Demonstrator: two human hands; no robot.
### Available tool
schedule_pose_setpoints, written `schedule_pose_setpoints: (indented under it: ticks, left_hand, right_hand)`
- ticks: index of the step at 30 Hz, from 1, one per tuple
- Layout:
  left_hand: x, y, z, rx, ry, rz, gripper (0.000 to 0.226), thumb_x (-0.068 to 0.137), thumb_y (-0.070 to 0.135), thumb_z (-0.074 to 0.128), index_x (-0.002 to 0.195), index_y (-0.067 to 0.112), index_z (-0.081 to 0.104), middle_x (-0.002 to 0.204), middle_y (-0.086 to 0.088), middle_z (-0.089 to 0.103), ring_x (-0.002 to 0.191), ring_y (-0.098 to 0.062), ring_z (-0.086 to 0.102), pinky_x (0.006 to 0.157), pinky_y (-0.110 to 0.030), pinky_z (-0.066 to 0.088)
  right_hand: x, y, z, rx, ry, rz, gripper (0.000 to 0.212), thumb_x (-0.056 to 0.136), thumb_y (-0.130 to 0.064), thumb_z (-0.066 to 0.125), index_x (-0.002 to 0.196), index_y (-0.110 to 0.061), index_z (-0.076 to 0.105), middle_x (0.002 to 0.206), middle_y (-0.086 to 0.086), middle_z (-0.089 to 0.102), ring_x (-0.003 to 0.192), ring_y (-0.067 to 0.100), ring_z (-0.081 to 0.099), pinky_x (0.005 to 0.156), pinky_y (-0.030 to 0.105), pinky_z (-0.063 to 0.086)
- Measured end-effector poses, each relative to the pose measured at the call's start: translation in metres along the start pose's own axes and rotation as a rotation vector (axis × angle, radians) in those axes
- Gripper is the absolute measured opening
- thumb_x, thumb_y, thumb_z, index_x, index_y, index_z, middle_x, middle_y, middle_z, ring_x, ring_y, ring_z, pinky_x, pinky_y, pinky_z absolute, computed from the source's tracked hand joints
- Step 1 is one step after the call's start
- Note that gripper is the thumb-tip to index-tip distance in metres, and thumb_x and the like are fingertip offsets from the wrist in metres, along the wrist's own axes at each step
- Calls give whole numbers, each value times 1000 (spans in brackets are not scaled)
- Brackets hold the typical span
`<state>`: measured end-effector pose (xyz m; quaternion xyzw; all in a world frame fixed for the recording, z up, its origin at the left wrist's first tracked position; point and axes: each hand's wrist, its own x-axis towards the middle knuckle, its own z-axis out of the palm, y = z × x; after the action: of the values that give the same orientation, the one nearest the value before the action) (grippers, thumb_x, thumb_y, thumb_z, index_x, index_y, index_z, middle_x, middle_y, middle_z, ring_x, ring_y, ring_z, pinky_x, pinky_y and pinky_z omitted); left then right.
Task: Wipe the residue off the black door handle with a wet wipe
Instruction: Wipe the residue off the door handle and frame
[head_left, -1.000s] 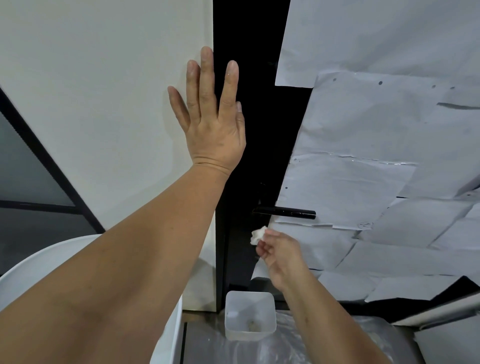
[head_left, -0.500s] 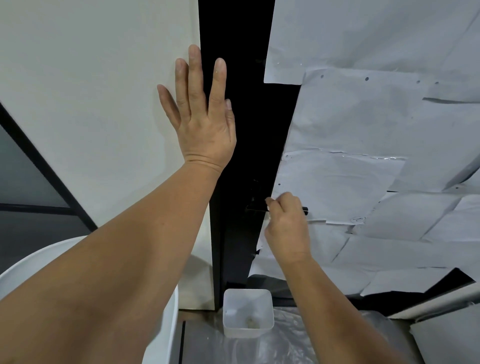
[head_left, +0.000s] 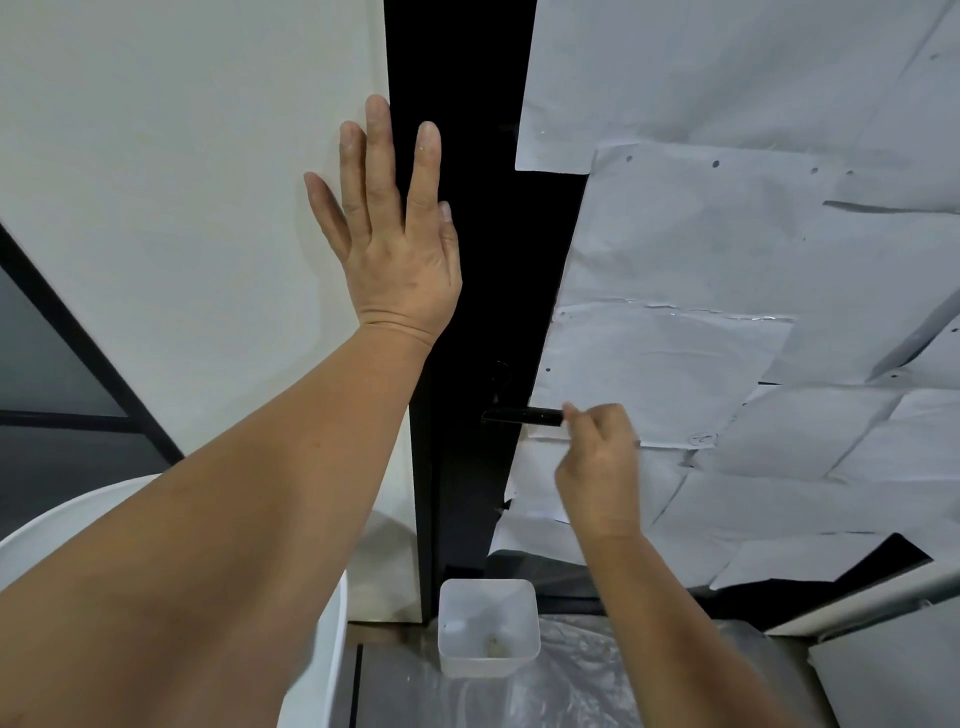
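We see the left hand (head_left: 395, 244) flat on the wall panel (head_left: 182, 182), far and left of centre, its fingers reaching onto the door edge (head_left: 467, 208) just to the right. Right of that edge lies the door (head_left: 753, 260), covered in overlapping paper sheets. The door handle (head_left: 519, 415) juts rightward from the edge, lower down, and the right hand (head_left: 600, 462) meets its right end. Near us, below the handle, a small tub (head_left: 487, 629) sits on plastic sheeting (head_left: 571, 686). A curved rim (head_left: 62, 525) lies near left.
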<state>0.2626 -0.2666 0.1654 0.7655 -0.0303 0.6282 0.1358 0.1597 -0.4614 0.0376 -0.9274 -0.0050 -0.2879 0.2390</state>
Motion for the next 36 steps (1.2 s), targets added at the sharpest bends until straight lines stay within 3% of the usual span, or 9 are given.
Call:
schedule_pose_setpoints:
  ticks: [5,8,12,16,21,27,31,34,36]
  left_hand:
    - [1,1,1,-2,-1,4,52,100,15,50,147,17,27,151,-26,38,142,-41,29,114,-66,18]
    - [0,0,1,4,6,3,52,100,16,49,147,17,27,151,-26,39,142,-41,30,114,-66,19]
    - [1,1,1,5,7,2,52,100,15,49,147,17,27,150,-27,39,141,-42,31,114,-66,19]
    - [0,1,0,3,-7,8,52,100,15,49,147,17,27,151,-26,39,142,-41,30,114,-66,19]
    - [0,1,-1,-3,-6,1,51,100,15,48,147,17,28,151,-26,39,141,-42,30,114,-65,18]
    - [-1,0,0,-3,-5,-1,50,100,16,48,146,17,27,150,-26,39,141,-42,31,114,-66,19]
    - [1,1,0,3,5,3,51,99,15,50,146,17,28,150,-26,40,141,-42,32,113,-67,20]
    - [0,0,0,4,10,5,52,99,15,51,146,16,30,149,-27,41,140,-42,33,112,-68,21]
    - [-1,0,0,8,6,1,53,98,14,52,146,17,28,149,-26,41,141,-42,32,113,-67,21]
  right_hand:
    - [13,24,-14,541,74,603,25,94,-13,53,98,-31,70,101,-2,58,80,12,56,77,23,48]
    - [8,15,-10,863,4,833,29,91,-3,53,84,-25,69,80,1,60,67,12,50,72,27,46]
    - [-9,5,-5,1184,-87,1037,26,90,8,51,98,-10,68,79,4,56,67,14,51,86,29,49]
    - [-1,3,-9,1583,32,1188,27,93,9,48,118,-1,54,77,2,48,66,10,50,76,23,52]
    - [13,-19,-20,1855,170,1322,13,93,11,46,99,1,53,106,12,52,87,17,57,75,29,52]
    - [15,-43,-10,1878,152,1404,16,91,15,46,98,2,52,107,13,54,89,19,59,70,29,54]
    - [12,-79,14,1903,-57,1390,17,91,14,44,104,7,53,95,15,57,77,18,57,58,22,58]
    - [4,-110,15,1786,-356,1202,18,91,11,45,96,5,61,74,10,67,68,17,60,67,23,57]
    - [0,-114,12,1480,-388,924,17,90,5,55,91,-6,68,73,3,69,70,15,62,79,28,56]
